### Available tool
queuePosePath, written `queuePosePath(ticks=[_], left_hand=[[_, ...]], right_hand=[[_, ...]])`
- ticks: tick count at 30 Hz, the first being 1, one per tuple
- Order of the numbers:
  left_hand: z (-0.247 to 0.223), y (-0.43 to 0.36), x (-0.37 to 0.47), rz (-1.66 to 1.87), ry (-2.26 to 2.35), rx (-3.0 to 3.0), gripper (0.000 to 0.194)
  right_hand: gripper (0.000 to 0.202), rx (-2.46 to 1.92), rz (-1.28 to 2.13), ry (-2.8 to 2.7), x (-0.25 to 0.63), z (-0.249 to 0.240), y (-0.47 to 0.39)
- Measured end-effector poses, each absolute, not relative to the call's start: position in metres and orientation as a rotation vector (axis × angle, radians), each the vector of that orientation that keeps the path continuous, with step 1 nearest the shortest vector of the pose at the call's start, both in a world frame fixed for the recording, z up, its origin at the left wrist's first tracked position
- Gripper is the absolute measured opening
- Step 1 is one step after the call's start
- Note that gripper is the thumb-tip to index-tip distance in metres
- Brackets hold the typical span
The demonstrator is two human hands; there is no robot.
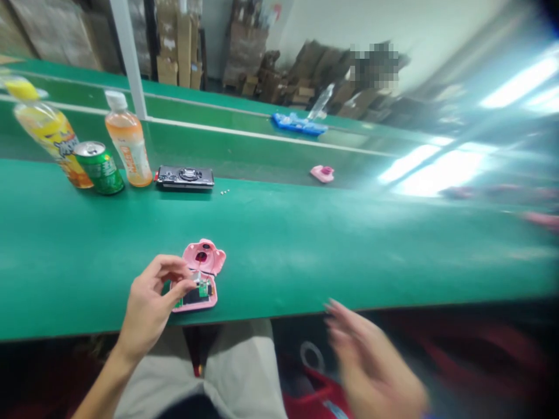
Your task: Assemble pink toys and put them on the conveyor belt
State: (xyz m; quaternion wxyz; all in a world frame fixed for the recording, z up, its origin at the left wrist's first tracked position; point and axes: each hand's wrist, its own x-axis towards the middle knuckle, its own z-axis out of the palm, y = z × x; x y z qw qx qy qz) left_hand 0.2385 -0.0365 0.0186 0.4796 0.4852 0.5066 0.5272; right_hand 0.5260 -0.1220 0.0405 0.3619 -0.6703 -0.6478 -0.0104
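Observation:
An opened pink case [204, 256] lies near the front edge of the green table [279, 233], its two halves side by side, with a green circuit board [203, 288] and a dark part in the lower half. Over that lower half is my left hand [157, 297], thumb and fingertips bent close together around a small pale piece I cannot make out clearly. My right hand [371, 361] is blurred by motion in front of the table edge, right of my lap; whether its fingers hold anything cannot be seen.
Two drink bottles [131, 148], a green can [100, 169] and a black device [186, 177] stand at the back left. Small pale bits lie beside the device. Farther back are a pink piece [323, 173] and a blue tray [299, 124].

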Motion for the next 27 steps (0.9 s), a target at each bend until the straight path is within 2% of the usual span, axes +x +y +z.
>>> queuePosePath(ticks=[3,5,9,12,14,17,22,27], left_hand=[[0.019,-0.032,0.241,1.215,1.141,1.186,0.036],[0.018,-0.029,0.242,1.217,1.108,1.132,0.039],[0.014,-0.028,0.243,1.242,1.129,1.027,0.046],[0.011,-0.033,0.239,1.264,1.237,1.178,0.045],[0.009,-0.039,0.234,1.254,1.362,1.423,0.039],[0.006,-0.047,0.229,1.205,1.472,1.750,0.019],[0.000,-0.049,0.227,1.165,1.441,1.917,0.017],[-0.002,-0.050,0.226,1.177,1.477,1.991,0.010]], right_hand=[[0.031,-1.251,0.316,-2.143,0.468,0.069,-0.066],[0.023,-1.051,0.486,-2.293,0.437,0.082,-0.031],[0.003,-1.027,0.715,-2.400,0.421,0.089,0.002],[0.010,-0.988,0.786,-2.332,0.430,0.084,0.005],[0.015,-0.970,0.795,-2.237,0.435,0.077,0.001],[0.018,-0.970,0.752,-2.131,0.439,0.061,-0.011],[0.022,-0.940,0.500,-2.148,0.443,0.033,-0.033],[0.026,-0.813,0.293,-2.399,0.447,0.026,-0.038]])
